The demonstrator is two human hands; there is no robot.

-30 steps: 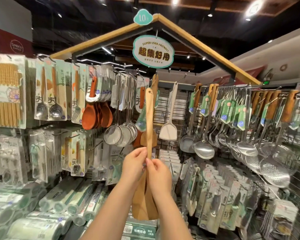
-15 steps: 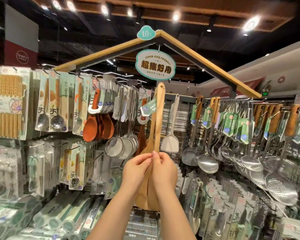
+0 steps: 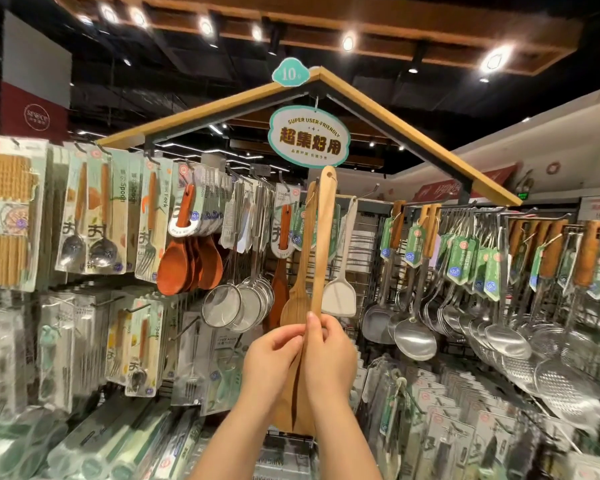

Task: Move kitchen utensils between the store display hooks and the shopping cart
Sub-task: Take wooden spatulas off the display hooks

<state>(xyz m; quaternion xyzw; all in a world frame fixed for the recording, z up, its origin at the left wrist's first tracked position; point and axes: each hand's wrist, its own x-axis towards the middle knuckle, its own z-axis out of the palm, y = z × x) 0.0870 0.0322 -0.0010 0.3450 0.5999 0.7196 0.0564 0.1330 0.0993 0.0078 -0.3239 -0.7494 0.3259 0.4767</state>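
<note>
A long wooden spatula [image 3: 324,244] stands upright in front of the display, its handle end with a small hole up near the hanging sign. My left hand [image 3: 272,358] and my right hand [image 3: 329,355] both pinch it low on the handle, just above its wide blade, which shows below my wrists. Right behind it another wooden spatula [image 3: 300,289] hangs from a display hook [image 3: 368,192] with a green tag. The shopping cart is out of view.
Red-brown wooden spoons [image 3: 187,261], mesh strainers [image 3: 236,306] and a white turner [image 3: 340,296] hang to either side. Steel ladles and skimmers [image 3: 499,327] fill the right rack. Packaged cutlery [image 3: 94,220] covers the left wall. An oval sign [image 3: 309,136] hangs overhead.
Both hands have raised the wooden spatula; its handle tip now reaches just under the oval sign. The camera has tilted upward.
</note>
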